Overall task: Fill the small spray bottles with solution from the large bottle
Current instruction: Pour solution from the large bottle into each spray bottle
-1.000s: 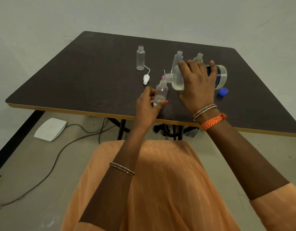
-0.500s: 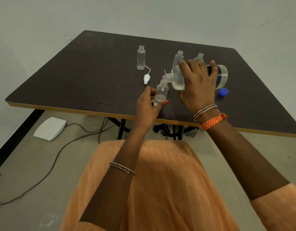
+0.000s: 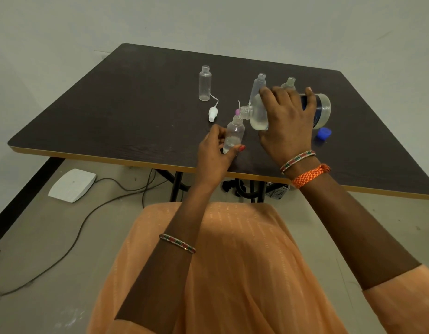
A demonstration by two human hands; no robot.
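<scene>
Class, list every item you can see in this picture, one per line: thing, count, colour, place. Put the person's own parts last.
Large bottle: 1, clear with dark label, tipped on its side over the table, mouth at the small bottle's neck.
Small bottle being filled: 1, clear, near the table's front edge.
Other small bottles: 3, clear, uncapped, upright further back.
Spray top: 1, white with tube, lying on the table.
Blue cap: 1, on the table, right.
Table: 1, dark brown.
White pad: 1, on the floor, left.
Cable: dark, on the floor.
Left hand: holds the small bottle.
Right hand: grips the large bottle.
</scene>
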